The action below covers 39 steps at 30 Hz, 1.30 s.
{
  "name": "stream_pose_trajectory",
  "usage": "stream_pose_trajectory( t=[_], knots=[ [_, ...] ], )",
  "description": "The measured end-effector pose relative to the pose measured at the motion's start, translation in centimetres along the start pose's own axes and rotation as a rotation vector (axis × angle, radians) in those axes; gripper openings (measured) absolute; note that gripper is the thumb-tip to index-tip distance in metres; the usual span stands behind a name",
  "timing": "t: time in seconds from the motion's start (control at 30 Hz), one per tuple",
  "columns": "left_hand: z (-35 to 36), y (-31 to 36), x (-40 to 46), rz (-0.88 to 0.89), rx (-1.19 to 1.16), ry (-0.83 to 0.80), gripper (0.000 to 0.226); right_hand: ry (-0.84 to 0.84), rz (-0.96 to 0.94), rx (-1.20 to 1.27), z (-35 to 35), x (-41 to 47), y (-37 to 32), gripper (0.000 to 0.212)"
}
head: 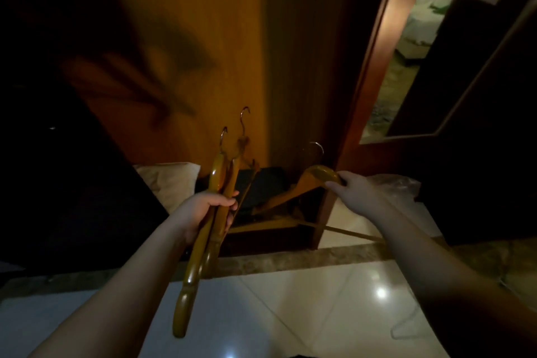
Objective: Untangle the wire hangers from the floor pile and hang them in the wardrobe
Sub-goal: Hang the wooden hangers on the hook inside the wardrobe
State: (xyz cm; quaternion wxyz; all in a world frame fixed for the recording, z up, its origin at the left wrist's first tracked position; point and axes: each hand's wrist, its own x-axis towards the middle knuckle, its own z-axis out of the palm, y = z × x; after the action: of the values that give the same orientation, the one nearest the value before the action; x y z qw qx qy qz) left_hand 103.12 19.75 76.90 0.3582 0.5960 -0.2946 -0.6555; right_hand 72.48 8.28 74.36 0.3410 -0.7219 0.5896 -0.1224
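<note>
Wooden hangers, sorted before an open wardrobe.
Left hand [207, 209] gripped a hanger bundle [203, 241]; right hand [353, 192], at three o'clock, held a single hanger [293, 189]; best lifted clear, hook [316, 148] uppermost.

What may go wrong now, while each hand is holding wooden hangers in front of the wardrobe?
1. The left hand grips a bundle of hangers together; their hooks sit close and may catch each other.
2. The right hand holds the single hanger only at its end, so it may swing or slip.
3. The wardrobe interior is dark, so hooking may miss.
</note>
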Motion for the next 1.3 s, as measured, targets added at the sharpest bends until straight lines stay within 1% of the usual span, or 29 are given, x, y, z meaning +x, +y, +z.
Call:
stream_pose_trajectory(
  t=[0.17,0.27,0.43,0.53,0.7,0.83,0.93,1.03,1.17,1.3],
  knots=[
    [-6.2,3.8,-1.6,0.08,0.007,0.075,0.017,0.122,-0.064,0.031,2.0,3.5,-7.8,0.017],
    [-8.6,6.0,-2.1,0.138,-0.067,0.121,0.016,0.172,-0.099,0.062,1.8,5.4,-11.7,0.017],
    [-11.2,10.3,-1.3,0.263,-0.211,0.171,0.021,0.248,-0.166,0.083,0.1,8.7,-17.6,0.015],
    [-11.7,13.4,-0.1,0.347,-0.306,0.198,0.033,0.261,-0.204,0.094,-1.0,11.2,-20.4,0.017],
    [-11.9,19.1,1.9,0.501,-0.36,0.308,0.023,0.301,-0.301,0.113,-2.9,16.6,-24.8,0.023],
    [-13.1,23.4,3.5,0.601,-0.397,0.365,0.022,0.323,-0.378,0.163,-4.0,21.2,-28.3,0.025],
    [-14.1,26.3,4.4,0.671,-0.392,0.41,0.028,0.346,-0.431,0.167,-5.4,24.0,-31.0,0.029],
    [-14.6,29.0,5.0,0.748,-0.427,0.463,0.03,0.346,-0.482,0.183,-7.6,26.0,-33.9,0.035],
    [-14.7,31.7,5.1,0.849,-0.466,0.544,0.023,0.352,-0.542,0.23,-10.3,27.5,-37.3,0.042],
    [-14.9,34.0,4.9,0.929,-0.454,0.622,0.018,0.34,-0.583,0.297,-12.7,28.5,-39.8,0.044]
  ],
)
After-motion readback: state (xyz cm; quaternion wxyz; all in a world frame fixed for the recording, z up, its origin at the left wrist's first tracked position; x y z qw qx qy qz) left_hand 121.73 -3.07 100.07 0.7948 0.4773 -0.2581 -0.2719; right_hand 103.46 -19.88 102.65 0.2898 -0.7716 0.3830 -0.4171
